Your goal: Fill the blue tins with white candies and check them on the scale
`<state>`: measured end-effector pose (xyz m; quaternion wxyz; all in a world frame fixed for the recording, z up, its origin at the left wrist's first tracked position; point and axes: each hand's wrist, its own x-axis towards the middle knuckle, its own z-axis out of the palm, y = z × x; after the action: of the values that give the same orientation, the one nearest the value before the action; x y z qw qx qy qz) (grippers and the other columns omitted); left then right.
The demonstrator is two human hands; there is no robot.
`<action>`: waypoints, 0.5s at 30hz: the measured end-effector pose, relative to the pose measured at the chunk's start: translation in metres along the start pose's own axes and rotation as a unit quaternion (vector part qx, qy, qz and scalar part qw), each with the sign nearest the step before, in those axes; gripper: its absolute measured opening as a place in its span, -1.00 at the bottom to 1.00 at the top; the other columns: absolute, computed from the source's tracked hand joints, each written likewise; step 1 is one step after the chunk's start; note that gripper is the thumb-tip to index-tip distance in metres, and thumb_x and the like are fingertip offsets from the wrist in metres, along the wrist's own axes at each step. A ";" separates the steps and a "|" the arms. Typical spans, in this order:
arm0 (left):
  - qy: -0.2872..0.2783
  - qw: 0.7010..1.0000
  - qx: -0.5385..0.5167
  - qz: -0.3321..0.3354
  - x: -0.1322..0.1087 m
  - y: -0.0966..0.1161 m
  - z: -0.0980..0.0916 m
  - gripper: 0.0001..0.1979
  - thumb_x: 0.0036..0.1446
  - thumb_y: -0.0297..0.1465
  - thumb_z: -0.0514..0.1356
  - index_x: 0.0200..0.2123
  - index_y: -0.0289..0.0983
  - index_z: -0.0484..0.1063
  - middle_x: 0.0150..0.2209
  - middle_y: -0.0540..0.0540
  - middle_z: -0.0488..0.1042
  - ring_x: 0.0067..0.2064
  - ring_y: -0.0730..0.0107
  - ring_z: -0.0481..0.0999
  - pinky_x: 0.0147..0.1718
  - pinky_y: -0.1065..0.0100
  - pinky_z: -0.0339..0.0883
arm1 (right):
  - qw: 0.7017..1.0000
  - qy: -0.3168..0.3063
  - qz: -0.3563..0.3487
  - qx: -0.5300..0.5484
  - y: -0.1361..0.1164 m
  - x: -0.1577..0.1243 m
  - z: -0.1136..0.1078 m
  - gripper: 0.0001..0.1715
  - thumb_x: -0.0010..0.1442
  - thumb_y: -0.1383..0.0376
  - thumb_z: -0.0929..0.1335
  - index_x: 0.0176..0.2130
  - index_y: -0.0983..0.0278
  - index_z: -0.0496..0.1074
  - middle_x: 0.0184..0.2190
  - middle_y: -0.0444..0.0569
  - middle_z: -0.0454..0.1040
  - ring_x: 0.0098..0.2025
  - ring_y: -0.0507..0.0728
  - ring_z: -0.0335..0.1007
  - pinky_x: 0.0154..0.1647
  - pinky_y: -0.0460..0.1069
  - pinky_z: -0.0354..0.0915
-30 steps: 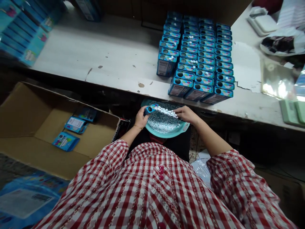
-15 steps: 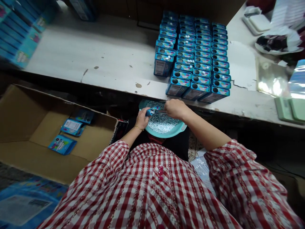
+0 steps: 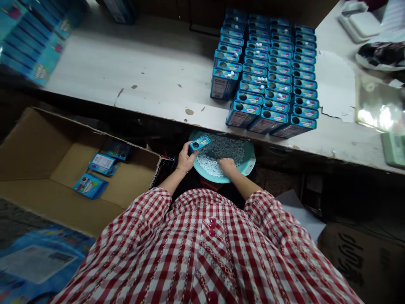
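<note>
My left hand [image 3: 185,159] grips a small blue candy box [image 3: 200,143] with a round dark opening in its top, tilted over the left rim of a turquoise basin [image 3: 216,180]. Small white candies [image 3: 210,166] fill the basin. Reaching in from the right, my right hand [image 3: 227,166] is bent down into the candies. Its fingers look closed, but their tips are hidden, and so is anything they hold.
Rows of upright blue candy boxes [image 3: 245,107] stand on the worn white table [image 3: 152,90] ahead. At left, a cardboard box [image 3: 126,198] holds several blue packets [image 3: 90,185]. Blue cartons [image 3: 34,46] are stacked at the far left.
My right hand has moved away from the blue box's opening, down into the candies. The box in my left hand has turned and its top now faces up.
</note>
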<state>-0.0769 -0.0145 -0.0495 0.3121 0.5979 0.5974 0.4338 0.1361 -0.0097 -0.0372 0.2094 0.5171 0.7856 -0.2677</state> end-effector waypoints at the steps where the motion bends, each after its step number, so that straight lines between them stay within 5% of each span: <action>1: 0.001 1.000 0.000 -0.001 -0.001 0.000 0.000 -0.61 0.03 -0.30 0.17 -0.04 -0.26 0.26 -0.10 -0.14 0.45 -0.09 0.24 0.45 -0.06 0.20 0.30 | 1.000 0.002 -0.010 0.012 -0.002 0.001 0.006 -0.56 0.21 0.50 0.13 -0.07 0.35 0.46 -0.13 0.24 0.48 -0.11 0.16 0.42 -0.16 -0.03 0.25; 9: 0.013 1.000 -0.016 -0.016 0.000 -0.002 -0.003 -0.61 0.01 -0.30 0.19 -0.07 -0.26 0.28 -0.16 -0.12 0.46 -0.14 0.27 0.46 -0.09 0.23 0.32 | 0.990 -0.008 -0.040 0.135 0.029 0.002 0.012 -0.57 0.01 0.53 0.24 -0.23 0.24 0.56 -0.30 -0.13 0.56 -0.27 0.01 0.42 -0.29 -0.20 0.21; 15: 0.019 1.000 -0.017 -0.015 0.003 -0.001 -0.006 -0.60 0.00 -0.32 0.19 -0.06 -0.27 0.29 -0.13 -0.14 0.46 -0.12 0.27 0.45 -0.08 0.24 0.32 | 0.948 0.015 -0.036 0.315 0.048 -0.023 -0.018 -0.55 -0.06 0.44 0.25 -0.19 0.31 0.56 -0.45 -0.18 0.53 -0.44 0.00 0.34 -0.44 -0.18 0.20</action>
<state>-0.0833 -0.0120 -0.0473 0.3180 0.5750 0.6045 0.4504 0.1881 0.0009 -0.0190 0.0141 0.5322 0.6821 -0.5013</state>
